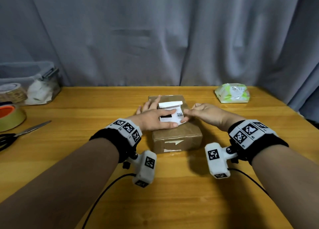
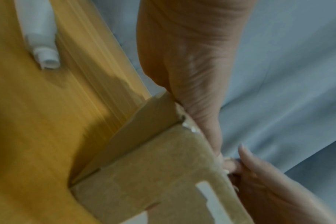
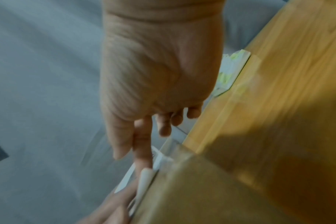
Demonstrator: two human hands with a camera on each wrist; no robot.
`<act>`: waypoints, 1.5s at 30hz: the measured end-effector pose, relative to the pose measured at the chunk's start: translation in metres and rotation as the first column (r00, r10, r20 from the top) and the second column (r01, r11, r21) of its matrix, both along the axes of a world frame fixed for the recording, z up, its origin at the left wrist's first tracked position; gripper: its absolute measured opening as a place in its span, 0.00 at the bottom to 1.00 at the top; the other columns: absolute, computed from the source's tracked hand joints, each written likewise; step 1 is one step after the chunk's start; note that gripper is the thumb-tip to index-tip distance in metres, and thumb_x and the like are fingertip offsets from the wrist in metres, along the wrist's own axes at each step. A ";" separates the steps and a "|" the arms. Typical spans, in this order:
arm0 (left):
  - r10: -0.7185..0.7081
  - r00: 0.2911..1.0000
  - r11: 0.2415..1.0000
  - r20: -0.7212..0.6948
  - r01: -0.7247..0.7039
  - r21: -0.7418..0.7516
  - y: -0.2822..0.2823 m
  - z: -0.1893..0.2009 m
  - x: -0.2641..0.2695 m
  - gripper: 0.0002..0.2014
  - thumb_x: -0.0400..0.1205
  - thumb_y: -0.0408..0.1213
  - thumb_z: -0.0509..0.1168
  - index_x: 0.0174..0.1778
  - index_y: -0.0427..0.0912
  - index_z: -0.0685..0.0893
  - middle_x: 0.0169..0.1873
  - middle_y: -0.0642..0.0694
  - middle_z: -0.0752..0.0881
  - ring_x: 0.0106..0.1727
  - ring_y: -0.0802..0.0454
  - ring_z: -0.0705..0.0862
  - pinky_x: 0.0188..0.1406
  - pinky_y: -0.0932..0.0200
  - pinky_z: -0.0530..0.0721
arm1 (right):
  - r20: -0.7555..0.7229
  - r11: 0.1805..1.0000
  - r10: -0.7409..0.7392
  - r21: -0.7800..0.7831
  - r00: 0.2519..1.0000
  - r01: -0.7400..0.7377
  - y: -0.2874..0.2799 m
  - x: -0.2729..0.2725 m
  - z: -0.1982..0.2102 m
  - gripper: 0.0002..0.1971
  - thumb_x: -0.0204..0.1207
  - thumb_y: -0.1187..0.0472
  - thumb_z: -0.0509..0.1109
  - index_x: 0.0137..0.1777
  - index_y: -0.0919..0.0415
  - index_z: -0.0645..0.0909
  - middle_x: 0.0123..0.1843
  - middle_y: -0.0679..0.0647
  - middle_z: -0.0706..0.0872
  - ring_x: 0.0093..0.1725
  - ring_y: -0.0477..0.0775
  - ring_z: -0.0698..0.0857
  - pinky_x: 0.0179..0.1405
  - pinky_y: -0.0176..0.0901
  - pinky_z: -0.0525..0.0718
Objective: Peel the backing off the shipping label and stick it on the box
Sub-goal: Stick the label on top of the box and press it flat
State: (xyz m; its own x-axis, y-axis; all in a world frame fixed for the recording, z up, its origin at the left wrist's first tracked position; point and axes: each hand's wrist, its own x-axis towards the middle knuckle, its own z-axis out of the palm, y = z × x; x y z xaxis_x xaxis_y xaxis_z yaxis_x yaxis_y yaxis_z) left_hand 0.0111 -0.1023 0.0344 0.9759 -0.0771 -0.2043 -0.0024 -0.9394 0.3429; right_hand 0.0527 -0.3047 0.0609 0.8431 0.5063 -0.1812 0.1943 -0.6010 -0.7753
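A brown cardboard box (image 1: pixel 174 135) lies in the middle of the wooden table (image 1: pixel 69 125). On its top lies the white shipping label (image 1: pixel 170 115), its far edge curled upward. My left hand (image 1: pixel 153 116) lies flat on the box at the label's left side, fingers straight, thumb along the label's near edge. My right hand (image 1: pixel 188 117) comes in from the right and pinches the label's right edge between thumb and index finger. The left wrist view shows the box (image 2: pixel 153 174) under my left palm (image 2: pixel 192 60). In the blurred right wrist view my fingers (image 3: pixel 144 151) reach the label's edge (image 3: pixel 145 180).
At the left stand a clear plastic container (image 1: pixel 34 83), two tape rolls (image 1: pixel 10 116), and scissors (image 1: pixel 20 132) near the edge. A green and white tissue pack (image 1: pixel 232 93) lies back right. A grey curtain hangs behind. Cables trail from both wrists.
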 end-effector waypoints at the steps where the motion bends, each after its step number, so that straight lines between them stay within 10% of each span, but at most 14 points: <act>1: -0.001 1.000 1.000 -0.011 0.001 0.010 0.000 0.001 0.000 0.30 0.69 0.71 0.59 0.68 0.80 0.61 0.81 0.54 0.33 0.82 0.41 0.33 0.79 0.35 0.35 | 0.052 1.000 -0.005 -0.005 0.999 0.006 0.006 0.000 0.001 0.15 0.77 0.47 0.67 0.43 0.56 0.90 0.39 0.46 0.77 0.45 0.43 0.76 0.58 0.39 0.68; 6: 0.068 0.997 0.994 0.024 -0.065 -0.085 -0.002 0.004 -0.001 0.21 0.76 0.66 0.54 0.66 0.76 0.70 0.82 0.54 0.37 0.82 0.41 0.34 0.78 0.33 0.34 | 0.254 0.955 -0.146 -0.215 0.956 0.203 0.033 0.008 -0.017 0.18 0.65 0.41 0.75 0.29 0.51 0.74 0.36 0.47 0.82 0.47 0.55 0.81 0.56 0.55 0.81; 15: 0.002 0.987 1.000 -0.164 0.000 0.007 0.015 0.017 -0.011 0.31 0.71 0.68 0.61 0.70 0.78 0.60 0.81 0.52 0.32 0.81 0.40 0.32 0.76 0.31 0.32 | 0.058 0.819 0.065 -0.574 0.996 -0.020 0.013 -0.007 0.024 0.21 0.70 0.45 0.74 0.54 0.59 0.77 0.55 0.52 0.79 0.54 0.53 0.75 0.51 0.43 0.72; 19: 0.098 0.995 0.993 0.011 -0.097 -0.067 0.004 0.017 -0.013 0.22 0.77 0.67 0.52 0.68 0.73 0.70 0.83 0.52 0.42 0.82 0.41 0.37 0.77 0.32 0.36 | 0.275 0.912 -0.029 -0.387 0.961 0.138 0.032 -0.012 0.021 0.21 0.73 0.38 0.67 0.52 0.56 0.76 0.59 0.56 0.83 0.57 0.57 0.79 0.50 0.46 0.76; 26: 0.091 0.993 0.996 -0.079 -0.091 0.012 0.010 0.013 -0.018 0.26 0.75 0.66 0.58 0.70 0.77 0.63 0.83 0.51 0.38 0.82 0.37 0.35 0.74 0.26 0.34 | 0.238 0.780 -0.070 -0.593 0.969 0.202 0.033 -0.006 -0.010 0.44 0.65 0.25 0.60 0.75 0.54 0.69 0.78 0.57 0.72 0.77 0.64 0.68 0.74 0.62 0.64; 31: 0.067 0.995 0.987 -0.076 -0.055 0.148 0.016 0.027 -0.016 0.24 0.76 0.64 0.59 0.69 0.75 0.65 0.83 0.52 0.41 0.82 0.37 0.36 0.74 0.24 0.33 | 0.323 0.707 -0.039 -0.660 0.946 0.254 0.016 -0.005 0.009 0.42 0.67 0.28 0.63 0.73 0.57 0.69 0.78 0.60 0.69 0.77 0.64 0.66 0.74 0.60 0.63; 37: 0.166 0.982 0.981 0.085 -0.173 0.082 -0.008 0.011 -0.026 0.21 0.77 0.63 0.58 0.67 0.73 0.71 0.83 0.52 0.48 0.83 0.39 0.40 0.74 0.26 0.32 | 0.341 0.821 -0.065 -0.515 0.938 0.244 0.042 -0.018 -0.010 0.36 0.73 0.34 0.63 0.74 0.57 0.69 0.76 0.59 0.72 0.76 0.64 0.68 0.72 0.60 0.65; 42: -0.005 0.970 0.966 0.244 -0.058 0.254 0.007 0.034 -0.032 0.15 0.78 0.56 0.62 0.58 0.58 0.83 0.60 0.44 0.74 0.68 0.41 0.67 0.67 0.43 0.64 | 0.473 0.878 0.047 -0.440 0.880 0.190 0.024 -0.021 0.008 0.10 0.73 0.54 0.70 0.53 0.53 0.80 0.65 0.59 0.80 0.69 0.62 0.75 0.70 0.52 0.72; 45: -0.203 0.932 0.969 0.301 0.147 0.197 -0.010 0.036 -0.033 0.14 0.82 0.43 0.59 0.53 0.41 0.85 0.52 0.39 0.84 0.57 0.39 0.80 0.58 0.50 0.77 | 0.459 0.914 0.233 -0.404 0.857 -0.032 0.029 -0.033 0.013 0.12 0.75 0.63 0.65 0.55 0.59 0.85 0.60 0.59 0.86 0.60 0.60 0.82 0.63 0.49 0.80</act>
State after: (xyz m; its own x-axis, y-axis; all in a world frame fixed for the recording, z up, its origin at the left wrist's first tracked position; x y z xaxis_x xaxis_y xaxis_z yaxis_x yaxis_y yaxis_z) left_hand -0.0220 -0.1121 0.0700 0.9657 -0.2443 0.0882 -0.2546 -0.9577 0.1342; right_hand 0.0201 -0.2757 0.0737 0.7994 0.5995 0.0395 0.5846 -0.7609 -0.2816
